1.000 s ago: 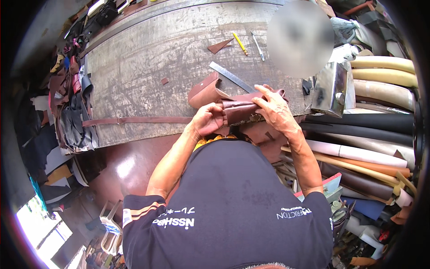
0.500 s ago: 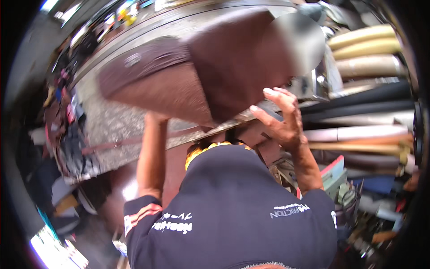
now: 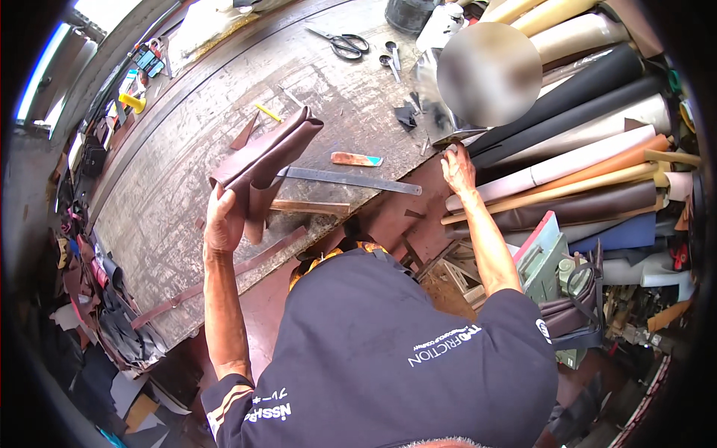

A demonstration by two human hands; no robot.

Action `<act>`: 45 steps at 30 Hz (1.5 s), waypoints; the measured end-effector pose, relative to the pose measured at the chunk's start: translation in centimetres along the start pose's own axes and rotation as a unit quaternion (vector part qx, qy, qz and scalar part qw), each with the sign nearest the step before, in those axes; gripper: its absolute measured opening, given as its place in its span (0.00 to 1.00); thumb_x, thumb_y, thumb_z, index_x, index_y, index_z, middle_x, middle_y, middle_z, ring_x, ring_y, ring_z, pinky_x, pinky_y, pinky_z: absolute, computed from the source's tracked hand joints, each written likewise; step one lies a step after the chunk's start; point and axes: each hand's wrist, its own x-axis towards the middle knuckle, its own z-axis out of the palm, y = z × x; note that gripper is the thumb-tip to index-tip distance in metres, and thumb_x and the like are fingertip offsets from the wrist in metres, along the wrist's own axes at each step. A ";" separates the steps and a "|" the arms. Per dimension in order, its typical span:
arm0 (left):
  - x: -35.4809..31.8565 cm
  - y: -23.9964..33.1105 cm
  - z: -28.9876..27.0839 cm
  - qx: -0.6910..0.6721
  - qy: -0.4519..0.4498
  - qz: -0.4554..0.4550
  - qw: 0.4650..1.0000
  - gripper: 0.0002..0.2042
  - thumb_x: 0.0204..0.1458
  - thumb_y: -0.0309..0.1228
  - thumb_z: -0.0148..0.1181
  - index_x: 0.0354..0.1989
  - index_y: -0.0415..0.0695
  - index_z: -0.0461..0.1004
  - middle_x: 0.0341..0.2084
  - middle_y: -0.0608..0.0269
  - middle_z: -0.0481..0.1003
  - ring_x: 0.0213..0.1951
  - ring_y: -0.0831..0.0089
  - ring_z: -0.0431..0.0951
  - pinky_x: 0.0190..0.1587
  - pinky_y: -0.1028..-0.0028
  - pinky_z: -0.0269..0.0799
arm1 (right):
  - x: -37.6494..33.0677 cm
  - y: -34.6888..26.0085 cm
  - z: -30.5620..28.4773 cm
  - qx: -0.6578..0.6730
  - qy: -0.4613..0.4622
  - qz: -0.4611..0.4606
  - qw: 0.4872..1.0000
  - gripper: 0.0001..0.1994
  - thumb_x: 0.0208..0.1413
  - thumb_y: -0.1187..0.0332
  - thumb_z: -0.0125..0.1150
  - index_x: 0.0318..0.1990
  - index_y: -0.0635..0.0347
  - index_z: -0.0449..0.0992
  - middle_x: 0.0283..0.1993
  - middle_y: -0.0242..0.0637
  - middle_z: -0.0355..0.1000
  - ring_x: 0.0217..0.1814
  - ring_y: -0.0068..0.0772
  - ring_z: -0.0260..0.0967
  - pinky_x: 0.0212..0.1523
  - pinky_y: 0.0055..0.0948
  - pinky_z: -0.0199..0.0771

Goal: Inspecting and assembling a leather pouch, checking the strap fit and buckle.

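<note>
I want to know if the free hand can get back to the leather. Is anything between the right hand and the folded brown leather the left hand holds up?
Only a metal ruler lying flat on the table below. Nothing else visibly stands between the right hand and the folded brown leather held in the left hand.

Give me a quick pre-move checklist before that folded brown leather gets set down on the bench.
1. Left hand grip on the folded brown leather: ok, fingers wrapped around its lower end, piece lifted off the bench.
2. Right hand free: not ok, it rests at the bench edge by the leather rolls.
3. Landing spot: not ok, the metal ruler and a wooden strip lie just under the leather.
4. Sharp tools out of the way: ok, scissors lie at the far side.
5. Leather fold intact: cannot tell, inner layers hidden.
6. Long leather strap on the near edge: ok, apart from the hands.
</note>
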 end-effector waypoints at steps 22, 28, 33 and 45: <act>-1.7 -1.5 -0.5 0.037 0.034 -0.076 0.996 0.24 0.45 0.22 0.61 0.55 0.36 0.67 0.48 0.60 0.73 0.52 0.74 0.71 0.59 0.72 0.63 | 0.7 3.1 0.8 -0.033 -0.095 -0.057 0.993 0.09 0.49 0.66 0.63 0.33 0.62 0.73 0.50 0.53 0.70 0.46 0.57 0.69 0.45 0.48 0.70; -1.3 -3.4 -2.6 0.007 0.034 -0.082 0.996 0.21 0.44 0.17 0.54 0.51 0.35 0.68 0.47 0.59 0.74 0.50 0.75 0.73 0.58 0.73 0.65 | 1.5 -2.7 -2.7 0.075 -0.157 -0.029 0.984 0.09 0.48 0.69 0.64 0.35 0.63 0.72 0.47 0.51 0.71 0.45 0.54 0.69 0.48 0.44 0.71; -0.9 -4.1 -4.3 -0.062 0.063 -0.085 0.992 0.21 0.43 0.16 0.55 0.51 0.32 0.68 0.44 0.57 0.76 0.46 0.74 0.76 0.54 0.75 0.70 | 2.9 -22.7 -10.3 0.322 -0.062 -0.200 0.923 0.11 0.50 0.74 0.63 0.42 0.60 0.75 0.55 0.47 0.71 0.57 0.45 0.69 0.58 0.37 0.68; -0.7 -6.1 -7.3 -0.174 0.031 -0.061 0.982 0.14 0.62 0.29 0.44 0.49 0.33 0.71 0.47 0.49 0.74 0.50 0.63 0.75 0.58 0.67 0.67 | 5.6 -36.0 -5.1 0.355 -0.089 -0.432 0.824 0.12 0.49 0.77 0.60 0.43 0.61 0.73 0.60 0.42 0.67 0.62 0.47 0.63 0.62 0.43 0.61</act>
